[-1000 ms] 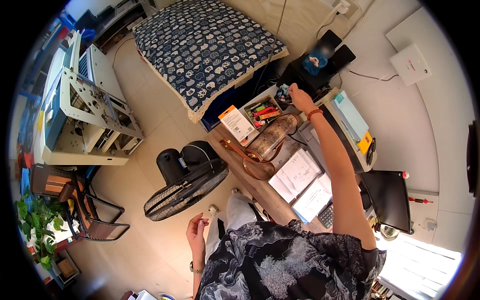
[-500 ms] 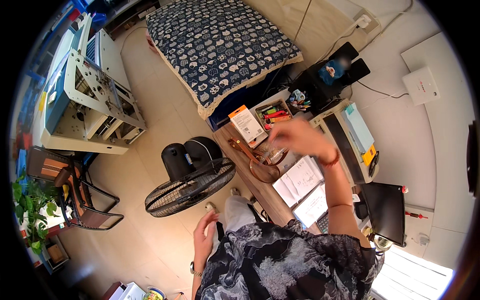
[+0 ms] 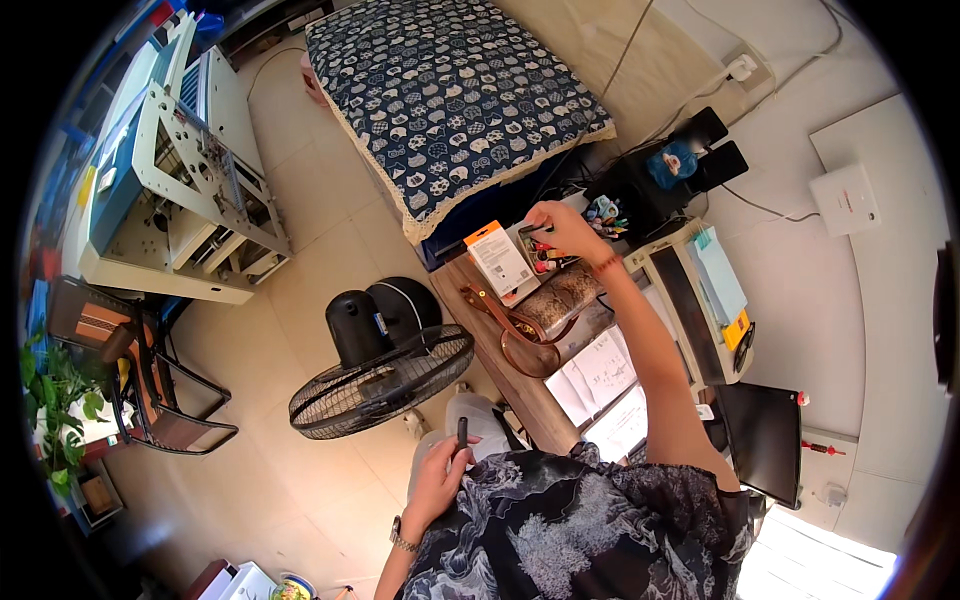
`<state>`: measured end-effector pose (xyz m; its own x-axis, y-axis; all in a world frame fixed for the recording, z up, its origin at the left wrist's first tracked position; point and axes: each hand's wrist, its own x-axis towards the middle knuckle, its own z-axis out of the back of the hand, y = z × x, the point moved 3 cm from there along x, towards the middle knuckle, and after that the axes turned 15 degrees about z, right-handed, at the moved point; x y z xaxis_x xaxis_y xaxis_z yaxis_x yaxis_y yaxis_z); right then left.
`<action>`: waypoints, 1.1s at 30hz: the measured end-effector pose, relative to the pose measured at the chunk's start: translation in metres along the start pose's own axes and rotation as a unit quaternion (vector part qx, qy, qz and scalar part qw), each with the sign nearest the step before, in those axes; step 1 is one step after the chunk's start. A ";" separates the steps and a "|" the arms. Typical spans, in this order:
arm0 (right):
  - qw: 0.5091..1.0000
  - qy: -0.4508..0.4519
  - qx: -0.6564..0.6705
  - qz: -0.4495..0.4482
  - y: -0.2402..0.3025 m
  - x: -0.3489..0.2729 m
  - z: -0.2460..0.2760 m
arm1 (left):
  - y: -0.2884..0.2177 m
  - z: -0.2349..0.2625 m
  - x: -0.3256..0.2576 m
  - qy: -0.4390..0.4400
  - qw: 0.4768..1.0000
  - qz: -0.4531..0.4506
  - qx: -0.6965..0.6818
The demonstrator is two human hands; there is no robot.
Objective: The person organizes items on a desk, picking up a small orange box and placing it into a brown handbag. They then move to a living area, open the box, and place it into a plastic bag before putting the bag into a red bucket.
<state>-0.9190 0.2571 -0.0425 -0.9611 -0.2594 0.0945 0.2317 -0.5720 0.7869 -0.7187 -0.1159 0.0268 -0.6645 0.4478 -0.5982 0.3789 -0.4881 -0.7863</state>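
At my lap, my left hand (image 3: 438, 482) is closed round a short black stick-shaped object (image 3: 462, 434), which points upward from the fingers; its kind I cannot make out. My right hand (image 3: 570, 232) reaches over an open box of small colourful items (image 3: 546, 262) at the far end of the desk. Its fingertips pinch a small dark piece (image 3: 529, 230), too small to name. Close by stand a white and orange carton (image 3: 499, 262) and a brown patterned bag (image 3: 562, 296) with a brown leather strap (image 3: 486, 303). The hand covers part of the open box.
Papers with handwriting (image 3: 592, 372) lie on the desk beside my right forearm. A printer (image 3: 672, 300), pens in a holder (image 3: 606, 214) and a monitor (image 3: 762, 440) line the wall side. A black fan (image 3: 385, 375) stands left of the desk. Beyond is a cloth-covered surface (image 3: 450, 110).
My right hand has moved from above the bag to the open box, uncovering the bag. My left hand, earlier without a visible object, has shifted right and now holds the black stick-shaped object.
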 end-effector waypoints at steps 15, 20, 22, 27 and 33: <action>0.842 0.185 -0.478 0.170 -0.101 0.008 -0.057 | 0.023 0.020 0.000 -0.113 0.989 0.020 -0.096; 0.841 0.102 -0.491 0.205 -0.095 -0.005 -0.053 | 0.015 0.018 0.004 -0.080 0.989 0.039 -0.121; 0.838 0.102 -0.502 0.189 -0.089 -0.005 -0.049 | 0.014 0.016 0.006 -0.067 0.990 0.043 -0.120; 0.907 -0.173 -0.369 0.108 -0.040 -0.015 0.006 | 0.013 0.015 0.005 -0.056 0.991 0.039 -0.117; 0.880 -0.455 -0.137 -0.002 -0.016 -0.097 0.098 | 0.026 0.013 0.006 -0.043 0.982 0.057 -0.174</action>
<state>-0.8438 0.3678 -0.0044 -0.6549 0.4030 0.6393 0.1352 -0.7698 0.6238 -0.7210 -0.1355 0.0048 -0.6522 0.3325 -0.6812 0.6407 -0.2384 -0.7298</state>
